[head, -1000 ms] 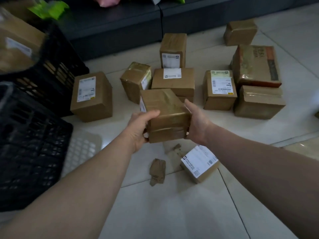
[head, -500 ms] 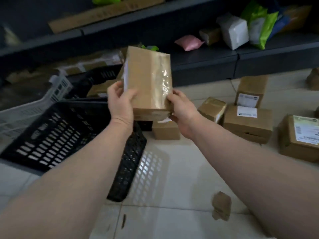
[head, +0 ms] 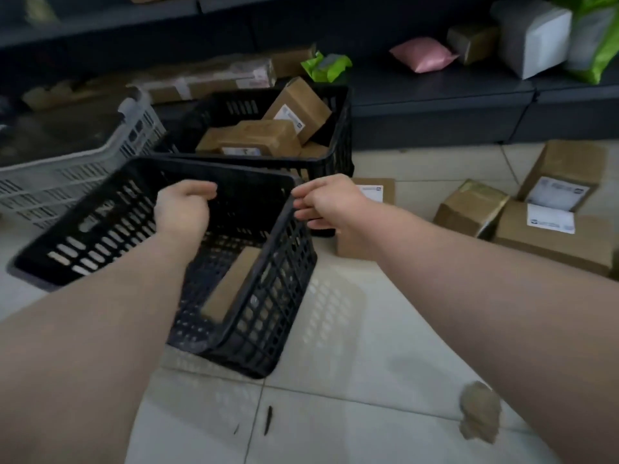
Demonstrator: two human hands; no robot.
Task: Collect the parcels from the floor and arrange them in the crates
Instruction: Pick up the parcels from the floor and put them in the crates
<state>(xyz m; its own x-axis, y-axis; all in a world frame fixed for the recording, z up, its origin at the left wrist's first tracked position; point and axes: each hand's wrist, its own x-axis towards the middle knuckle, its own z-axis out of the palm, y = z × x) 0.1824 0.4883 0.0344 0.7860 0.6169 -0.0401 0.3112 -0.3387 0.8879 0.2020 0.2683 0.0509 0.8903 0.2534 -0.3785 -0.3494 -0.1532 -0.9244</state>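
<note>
The frame is blurred. The green bag (head: 593, 38) at the upper right is cut off by the edge, and one floor parcel (head: 387, 189) at centre right is mostly hidden behind the right hand (head: 326, 204).

The left hand (head: 184, 209) hovers over the near black crate (head: 281, 296) at centre left, fingers loosely curled and empty. The right hand, fingers loosely bent, holds nothing beside the crate's far right corner; whether it touches the rim is unclear. A brown parcel (head: 231, 286) lies inside the crate along its right wall. More parcels (head: 268, 137) fill the far black crate (head: 342, 128) above.

White labels (head: 551, 218) show on the floor boxes at the right, their print unreadable.
</note>
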